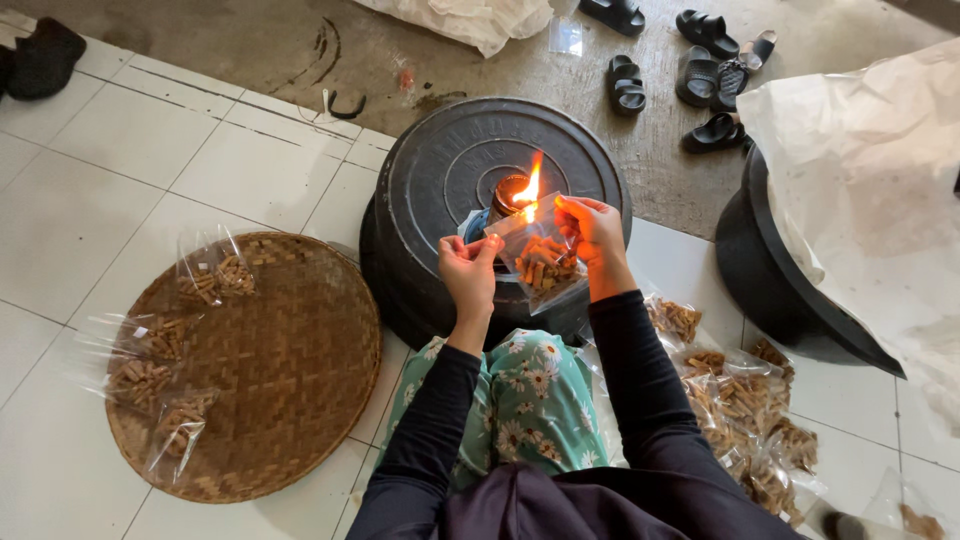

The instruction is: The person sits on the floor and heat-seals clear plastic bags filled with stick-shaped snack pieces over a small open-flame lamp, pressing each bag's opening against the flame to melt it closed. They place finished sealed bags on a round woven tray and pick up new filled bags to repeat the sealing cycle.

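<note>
Fingers of our left hand [468,268] and right hand [590,228] pinch the light, floppy bag [540,262] by its top, flame [530,188] at twelve o'clock.

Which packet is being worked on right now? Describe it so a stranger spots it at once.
Find the upturned black tub in the middle, with a small flame burning on top. Just in front of the flame, the left hand and right hand hold a clear snack packet between them. It alone is lifted; the others lie on the woven tray or the floor.
</note>
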A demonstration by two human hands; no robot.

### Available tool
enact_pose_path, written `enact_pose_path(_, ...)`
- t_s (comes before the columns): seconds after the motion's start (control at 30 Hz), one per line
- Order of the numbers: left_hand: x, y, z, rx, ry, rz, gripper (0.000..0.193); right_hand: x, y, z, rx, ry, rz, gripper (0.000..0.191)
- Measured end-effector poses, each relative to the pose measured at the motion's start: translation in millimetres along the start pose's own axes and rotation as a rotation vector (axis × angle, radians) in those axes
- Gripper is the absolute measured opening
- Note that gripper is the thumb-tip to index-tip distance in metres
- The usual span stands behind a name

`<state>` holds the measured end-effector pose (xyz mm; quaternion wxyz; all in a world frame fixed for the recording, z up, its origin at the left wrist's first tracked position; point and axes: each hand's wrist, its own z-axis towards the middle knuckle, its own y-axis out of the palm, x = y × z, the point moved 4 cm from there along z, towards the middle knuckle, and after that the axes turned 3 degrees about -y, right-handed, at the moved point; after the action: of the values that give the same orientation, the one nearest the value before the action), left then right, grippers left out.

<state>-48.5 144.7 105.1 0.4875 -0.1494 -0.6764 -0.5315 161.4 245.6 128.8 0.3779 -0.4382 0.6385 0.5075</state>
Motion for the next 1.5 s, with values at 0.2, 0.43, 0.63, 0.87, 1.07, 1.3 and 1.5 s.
enact_pose_path(0.2,5.2,-7.3,-4.6,0.022,-0.025,-0.035,0.040,10.2,4.0,1.7,0.009,-0.022,0.023,0.013)
enact_pose_path(0.43,11.2,-16.1,-8.9,0.028,-0.010,-0.059,0.040,13.8,11.4,-4.3,-0.019,-0.053,-0.050,0.015)
enact_pose_path(0.63,17.2,-19.4,-12.9,0.052,-0.018,-0.053,0.040,15.2,16.4,-9.5,-0.041,-0.036,-0.028,0.014)
enact_pose_path(0.87,19.7,-26.3,-17.2,0.048,0.014,-0.043,0.041,17.4,20.4,-16.2,-0.057,-0.029,-0.065,0.014)
enact_pose_path(1.07,26.5,-34.8,-22.2,0.054,0.026,-0.034,0.041,26.0,24.8,-24.1,-0.059,-0.014,-0.012,0.013)
enact_pose_path(1.3,57.1,-46.5,-45.6,-0.012,0.053,0.049,0.032,25.2,34.6,-75.5,-0.094,-0.085,0.034,0.014)
enact_pose_path(1.5,116.8,-43.1,-82.7,-0.171,0.153,0.475,0.019,2.8,36.2,-159.3,-0.162,-0.232,0.151,0.011)
